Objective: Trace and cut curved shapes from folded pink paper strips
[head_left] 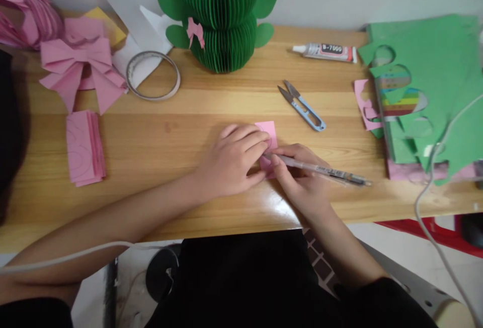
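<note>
Near bench (226, 96) front edge | left hand (236, 157) part-spread, pinning slip (266, 128) | right hand (304, 179) pinching pen (320, 168), marking seemingly unfinished | stack (80, 152) top outlined

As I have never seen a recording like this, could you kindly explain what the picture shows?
No machine works here: the one picture comes from a camera worn on a person's head, looking forward and down. The bare left hand rests on a small pink paper on a wooden table. The right hand holds a pen, its writing end at that paper. Around them are a pink stack, a paper bow, tape, snips, a glue tube, green sheets and a green paper decoration.
</note>
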`<state>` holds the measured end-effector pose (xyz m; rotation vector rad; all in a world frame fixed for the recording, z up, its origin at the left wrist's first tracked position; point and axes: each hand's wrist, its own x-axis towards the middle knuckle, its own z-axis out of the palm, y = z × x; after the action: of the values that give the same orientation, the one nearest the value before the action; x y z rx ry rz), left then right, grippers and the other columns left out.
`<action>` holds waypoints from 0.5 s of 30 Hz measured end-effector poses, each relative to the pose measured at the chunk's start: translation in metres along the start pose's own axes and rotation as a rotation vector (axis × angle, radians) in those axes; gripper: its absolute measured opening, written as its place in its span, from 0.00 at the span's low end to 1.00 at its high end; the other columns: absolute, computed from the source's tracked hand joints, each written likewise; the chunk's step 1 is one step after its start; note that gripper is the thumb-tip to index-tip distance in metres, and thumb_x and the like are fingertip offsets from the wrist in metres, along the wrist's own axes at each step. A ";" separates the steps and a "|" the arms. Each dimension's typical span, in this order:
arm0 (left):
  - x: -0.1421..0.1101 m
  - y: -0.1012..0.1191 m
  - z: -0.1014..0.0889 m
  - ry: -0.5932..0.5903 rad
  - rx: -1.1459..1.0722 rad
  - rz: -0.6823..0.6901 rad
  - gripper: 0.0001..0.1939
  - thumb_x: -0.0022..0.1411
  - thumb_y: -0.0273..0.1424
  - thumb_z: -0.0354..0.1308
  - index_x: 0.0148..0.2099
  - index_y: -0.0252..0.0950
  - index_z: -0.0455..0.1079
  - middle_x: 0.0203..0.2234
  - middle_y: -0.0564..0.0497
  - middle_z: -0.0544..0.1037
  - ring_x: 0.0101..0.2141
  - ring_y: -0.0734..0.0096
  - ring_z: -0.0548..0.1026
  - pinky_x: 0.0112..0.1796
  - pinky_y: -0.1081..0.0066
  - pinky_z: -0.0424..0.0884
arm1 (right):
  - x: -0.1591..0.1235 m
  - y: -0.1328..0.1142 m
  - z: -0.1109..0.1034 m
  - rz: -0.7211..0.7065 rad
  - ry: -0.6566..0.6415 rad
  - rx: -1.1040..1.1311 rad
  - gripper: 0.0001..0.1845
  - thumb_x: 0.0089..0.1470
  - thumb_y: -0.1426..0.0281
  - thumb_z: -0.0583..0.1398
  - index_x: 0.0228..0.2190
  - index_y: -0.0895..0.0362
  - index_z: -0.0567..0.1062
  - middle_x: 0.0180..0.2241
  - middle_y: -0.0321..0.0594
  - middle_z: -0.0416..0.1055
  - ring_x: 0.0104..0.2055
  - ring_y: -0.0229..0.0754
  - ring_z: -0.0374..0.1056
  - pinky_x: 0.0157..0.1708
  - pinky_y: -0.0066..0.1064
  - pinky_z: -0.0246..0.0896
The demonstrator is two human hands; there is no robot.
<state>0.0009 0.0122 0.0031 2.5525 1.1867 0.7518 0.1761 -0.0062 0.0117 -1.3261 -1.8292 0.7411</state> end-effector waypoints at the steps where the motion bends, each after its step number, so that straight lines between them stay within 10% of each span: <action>1: 0.000 0.000 0.000 -0.003 0.004 0.001 0.14 0.61 0.34 0.58 0.47 0.33 0.70 0.45 0.45 0.79 0.49 0.58 0.73 0.47 0.61 0.63 | 0.000 0.000 0.000 0.001 0.004 0.000 0.03 0.56 0.70 0.61 0.33 0.53 0.77 0.30 0.36 0.77 0.30 0.37 0.71 0.32 0.33 0.67; 15: 0.000 -0.001 0.000 -0.021 0.001 0.003 0.14 0.63 0.36 0.56 0.47 0.34 0.70 0.46 0.45 0.78 0.49 0.57 0.73 0.47 0.60 0.63 | -0.003 0.005 0.000 0.046 0.039 -0.010 0.03 0.56 0.69 0.61 0.32 0.54 0.75 0.28 0.35 0.74 0.26 0.35 0.67 0.27 0.31 0.64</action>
<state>0.0000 0.0123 0.0028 2.5577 1.1774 0.7238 0.1793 -0.0079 0.0074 -1.3840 -1.7788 0.7262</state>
